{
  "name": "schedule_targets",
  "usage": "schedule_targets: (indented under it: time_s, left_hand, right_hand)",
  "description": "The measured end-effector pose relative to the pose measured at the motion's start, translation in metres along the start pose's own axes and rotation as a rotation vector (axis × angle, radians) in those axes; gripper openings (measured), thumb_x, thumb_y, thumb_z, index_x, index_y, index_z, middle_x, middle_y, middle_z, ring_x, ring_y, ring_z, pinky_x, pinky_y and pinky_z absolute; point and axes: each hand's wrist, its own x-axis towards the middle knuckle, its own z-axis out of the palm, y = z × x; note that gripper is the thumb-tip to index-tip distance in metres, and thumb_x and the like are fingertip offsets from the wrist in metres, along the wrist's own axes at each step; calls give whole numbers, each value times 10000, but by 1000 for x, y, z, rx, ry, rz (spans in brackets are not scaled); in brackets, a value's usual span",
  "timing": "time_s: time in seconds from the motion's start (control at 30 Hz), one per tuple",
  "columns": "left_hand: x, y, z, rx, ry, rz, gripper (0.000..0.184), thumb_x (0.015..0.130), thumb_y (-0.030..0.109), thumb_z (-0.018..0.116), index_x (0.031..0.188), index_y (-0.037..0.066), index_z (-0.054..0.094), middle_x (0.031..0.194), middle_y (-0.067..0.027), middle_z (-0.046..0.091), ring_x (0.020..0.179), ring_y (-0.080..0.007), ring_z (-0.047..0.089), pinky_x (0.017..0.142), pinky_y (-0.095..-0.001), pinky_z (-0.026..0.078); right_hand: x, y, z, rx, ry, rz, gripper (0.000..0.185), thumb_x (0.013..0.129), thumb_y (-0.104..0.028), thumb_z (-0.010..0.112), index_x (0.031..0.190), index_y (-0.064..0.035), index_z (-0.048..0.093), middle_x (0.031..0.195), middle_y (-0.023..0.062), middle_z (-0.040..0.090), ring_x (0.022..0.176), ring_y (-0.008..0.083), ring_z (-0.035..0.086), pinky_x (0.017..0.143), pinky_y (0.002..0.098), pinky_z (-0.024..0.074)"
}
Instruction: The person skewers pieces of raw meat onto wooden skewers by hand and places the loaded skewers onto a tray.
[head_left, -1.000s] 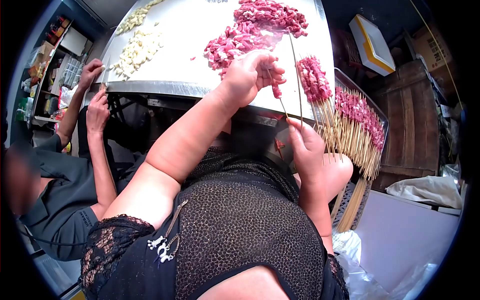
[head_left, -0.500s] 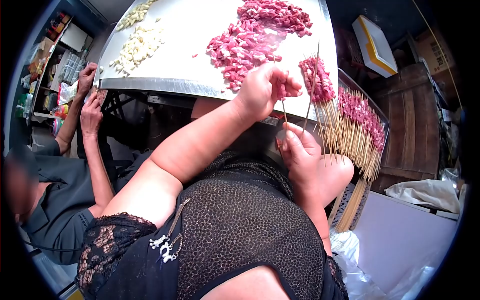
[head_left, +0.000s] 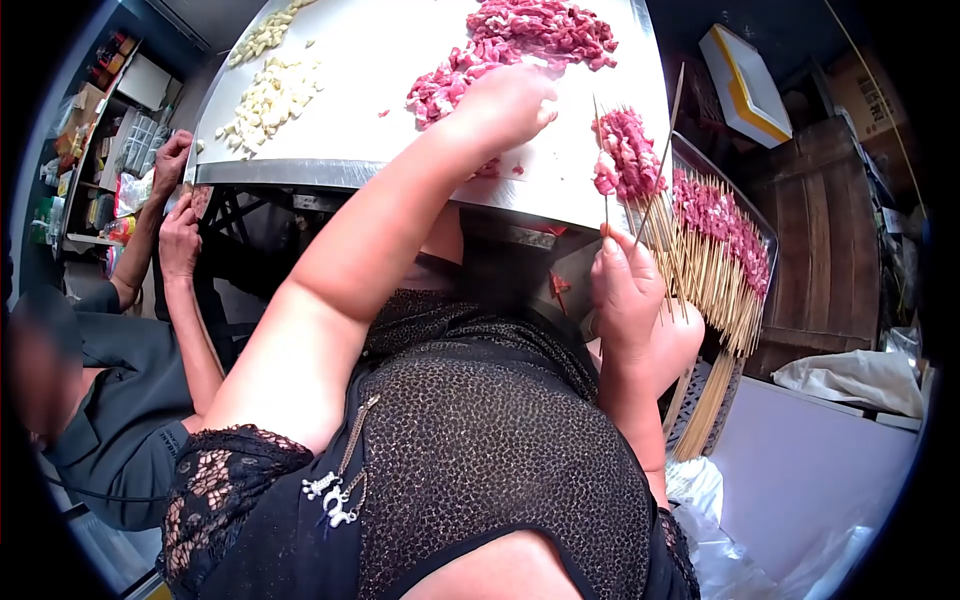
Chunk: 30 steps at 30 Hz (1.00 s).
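Observation:
My left hand [head_left: 508,103] is over the near part of the pile of raw meat pieces [head_left: 545,30] on the white tabletop. Its fingers are mostly hidden by the hand and blurred. Lower right, my right hand [head_left: 628,280] is closed in a pinch on a thin bamboo skewer [head_left: 606,212] that points up. A piece of meat [head_left: 605,178] is threaded on that skewer. A second, longer and darker stick [head_left: 670,140] also rises slanted from the same fingers. Just beyond, finished meat skewers [head_left: 632,150] lie grouped at the table's right edge.
Pale garlic-like pieces [head_left: 268,108] lie on the table's left. A tray of many meat skewers [head_left: 735,235] stands at right, with bare sticks [head_left: 706,410] below it. At left sits another person [head_left: 130,400], hands by the table corner. A white and yellow box [head_left: 745,90] is behind.
My left hand has left the skewer and moved up and left onto the meat pile. My right hand has shifted slightly right and up, still holding the skewer.

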Motion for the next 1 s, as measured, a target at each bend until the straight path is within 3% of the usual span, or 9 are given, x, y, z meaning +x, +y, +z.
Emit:
schedule_targets:
  time_s: [0.1, 0.13, 0.2, 0.23, 0.37, 0.47, 0.63, 0.77, 1.0]
  left_hand:
    - [18, 5, 7, 326, -216, -56, 171, 737, 122, 564, 811, 2, 661, 926, -176, 627, 850, -281, 614, 759, -378, 490]
    - [24, 5, 6, 327, -213, -46, 171, 737, 122, 564, 811, 2, 661, 926, -176, 627, 850, -281, 614, 759, -378, 490]
    - [29, 3, 4, 200, -349, -251, 164, 718, 132, 556, 734, 2, 654, 836, -165, 646, 810, -252, 632, 733, -376, 493]
    - [25, -7, 2, 9, -227, -226, 181, 718, 154, 573, 764, 10, 672, 752, -184, 638, 774, -216, 642, 706, -356, 495]
    - [7, -24, -5, -1100, 17, -437, 247, 851, 185, 576, 1022, 14, 626, 912, -70, 659, 834, -181, 641, 715, -303, 511]
    - [-3, -33, 2, -1399, 82, -463, 221, 872, 163, 548, 1003, -6, 605, 904, -107, 659, 825, -188, 648, 717, -285, 527]
    - [-17, -16, -3, -1620, 100, -606, 222, 899, 167, 525, 1033, -9, 547, 884, -111, 654, 784, -186, 652, 729, -297, 555]
    - [-23, -11, 5, -1548, 105, -537, 246, 849, 96, 606, 1070, 18, 531, 922, -97, 647, 774, -154, 638, 715, -287, 553]
    - [-28, -10, 8, -1478, 153, -523, 250, 855, 85, 593, 1082, 14, 515, 1001, -131, 628, 790, -176, 649, 687, -271, 559]
  right_hand:
    - [-5, -1, -2, -50, 1, 39, 182, 904, -81, 524, 1060, -20, 597, 659, -27, 522, 483, 16, 392, 430, 146, 308]
    - [-6, -2, -2, -63, 10, 45, 183, 903, -81, 526, 1061, -24, 598, 662, -29, 522, 483, 15, 387, 430, 144, 301]
    - [-7, 0, -5, -48, 9, 33, 185, 900, -77, 529, 1062, -21, 599, 659, -29, 521, 483, 14, 383, 430, 143, 295]
    - [-7, 0, -7, -39, -3, 39, 185, 900, -77, 530, 1061, -20, 600, 660, -28, 522, 485, 13, 381, 431, 142, 291]
    - [-4, 4, -5, -35, -28, 67, 188, 900, -74, 527, 1064, -16, 599, 664, -26, 525, 493, 8, 377, 436, 140, 286]
    - [2, 9, 0, -51, -57, 86, 189, 899, -75, 529, 1062, -9, 600, 664, -27, 526, 503, 6, 385, 445, 138, 291]
    - [9, 15, 4, -86, -70, 108, 204, 893, -87, 545, 1066, 8, 600, 662, -31, 528, 528, 5, 405, 469, 136, 307]
    - [7, 17, 4, -198, -79, 86, 194, 889, -79, 547, 1050, 7, 612, 661, -35, 527, 543, 6, 413, 485, 141, 320]
    - [5, 20, 2, -244, -71, 77, 188, 885, -76, 550, 1044, -5, 621, 662, -37, 534, 552, 7, 430, 495, 144, 336]
